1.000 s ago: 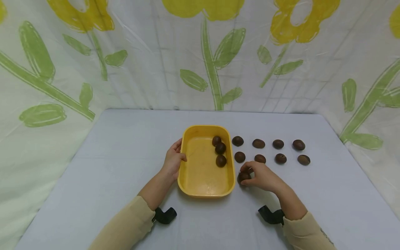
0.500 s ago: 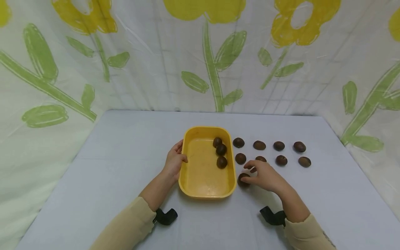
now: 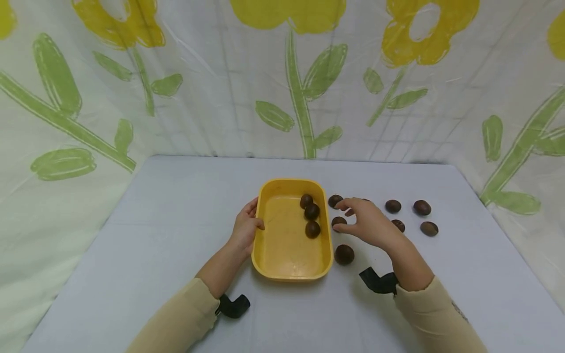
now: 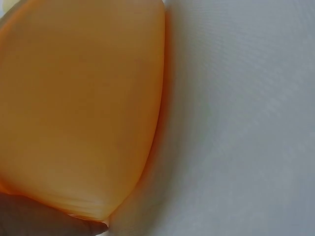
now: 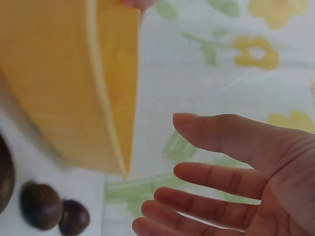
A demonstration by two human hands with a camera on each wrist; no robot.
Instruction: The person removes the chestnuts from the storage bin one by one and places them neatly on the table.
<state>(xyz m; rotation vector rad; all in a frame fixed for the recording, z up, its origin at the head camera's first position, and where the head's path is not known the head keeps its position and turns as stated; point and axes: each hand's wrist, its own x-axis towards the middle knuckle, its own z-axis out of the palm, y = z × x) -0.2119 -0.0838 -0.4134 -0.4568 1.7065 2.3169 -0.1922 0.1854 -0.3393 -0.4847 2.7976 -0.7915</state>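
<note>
A yellow tray [image 3: 280,257] stands in the middle of the table, with several dark brown, round fruits, like passion fruits [image 3: 312,212], along its right side. My left hand [image 3: 243,230] grips its left rim, thumb over the edge. In the left wrist view the tray wall [image 4: 83,108] fills much of the picture. My right hand [image 3: 372,223] hovers right of the tray with fingers spread and nothing between them. Below the fingertips lies a passion fruit [image 3: 339,221]. A larger one [image 3: 344,254] sits by the tray's lower right side.
More passion fruits lie in rows to the right, such as a far one [image 3: 422,208] and a nearer one [image 3: 429,228]; the right hand hides some. A flower-patterned curtain [image 3: 212,98] hangs behind the white table [image 3: 185,196].
My right hand has let go of the larger passion fruit beside the tray and has moved up and away over the rows. The left hand still holds the tray in place.
</note>
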